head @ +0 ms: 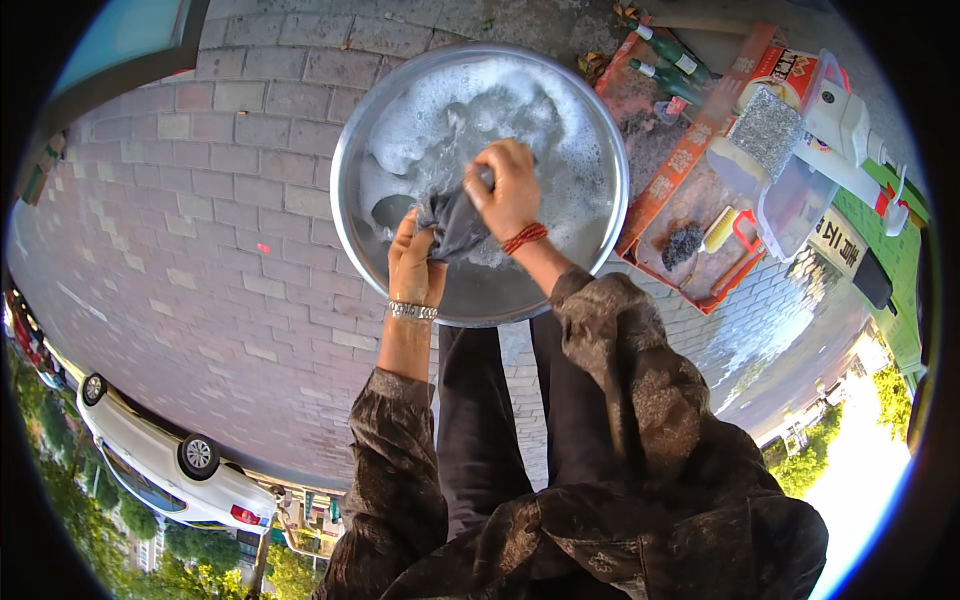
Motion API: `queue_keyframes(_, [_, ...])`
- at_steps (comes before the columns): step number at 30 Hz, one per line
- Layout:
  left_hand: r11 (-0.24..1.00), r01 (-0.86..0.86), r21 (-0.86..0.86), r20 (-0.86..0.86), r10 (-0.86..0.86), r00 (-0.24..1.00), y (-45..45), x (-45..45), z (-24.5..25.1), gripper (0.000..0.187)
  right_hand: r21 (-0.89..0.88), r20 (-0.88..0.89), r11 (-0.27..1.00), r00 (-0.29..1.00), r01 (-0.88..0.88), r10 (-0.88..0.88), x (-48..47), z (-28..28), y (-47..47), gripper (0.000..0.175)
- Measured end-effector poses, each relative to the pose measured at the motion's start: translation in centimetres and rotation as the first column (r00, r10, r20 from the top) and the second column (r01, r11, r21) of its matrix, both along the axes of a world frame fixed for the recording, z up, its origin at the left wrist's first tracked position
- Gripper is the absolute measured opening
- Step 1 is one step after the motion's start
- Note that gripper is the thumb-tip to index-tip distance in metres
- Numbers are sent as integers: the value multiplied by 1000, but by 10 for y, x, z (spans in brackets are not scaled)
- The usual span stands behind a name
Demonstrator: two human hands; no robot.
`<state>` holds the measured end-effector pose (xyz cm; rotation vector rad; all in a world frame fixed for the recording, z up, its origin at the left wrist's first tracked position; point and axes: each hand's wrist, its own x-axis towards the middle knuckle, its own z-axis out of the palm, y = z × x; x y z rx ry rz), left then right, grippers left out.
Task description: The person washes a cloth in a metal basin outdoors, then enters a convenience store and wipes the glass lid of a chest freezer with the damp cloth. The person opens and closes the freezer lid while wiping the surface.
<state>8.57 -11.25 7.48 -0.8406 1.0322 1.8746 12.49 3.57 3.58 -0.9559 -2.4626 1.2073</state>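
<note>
A wide metal basin [341, 217] holds greyish water with white suds [405, 135] floating mostly on its far side. Above the water, a wet dark grey cloth [455, 223] is stretched between my two hands. My left hand [415, 251], with a metal watch band at the wrist, grips the cloth's lower left end near the basin's front rim. My right hand [508, 191], wearing a braided red bracelet, is closed around its upper right part. Some of the cloth is hidden by my fingers.
Right of the basin lies a red tray [637, 191] with green bottles [671, 60], a yellow-bristled brush [721, 229] and a dark scouring pad [681, 247]. A clear plastic container [795, 206], a silvery sponge [765, 131] and a white pump bottle [840, 112] are beyond. Brick paving [225, 225] stretches left towards a parked white car [150, 465].
</note>
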Motion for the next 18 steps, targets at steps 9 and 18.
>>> queue_keyframes(9, [-252,458,-853,188,-965,-182,13,7,-61,57,-354,575,665,408,-658,709,29,-54,6,70])
queue_keyframes(18, [928,120,-353,50,-109,993,38,-8,-118,47,-388,149,913,986,126,-73,20,-12,-34,21])
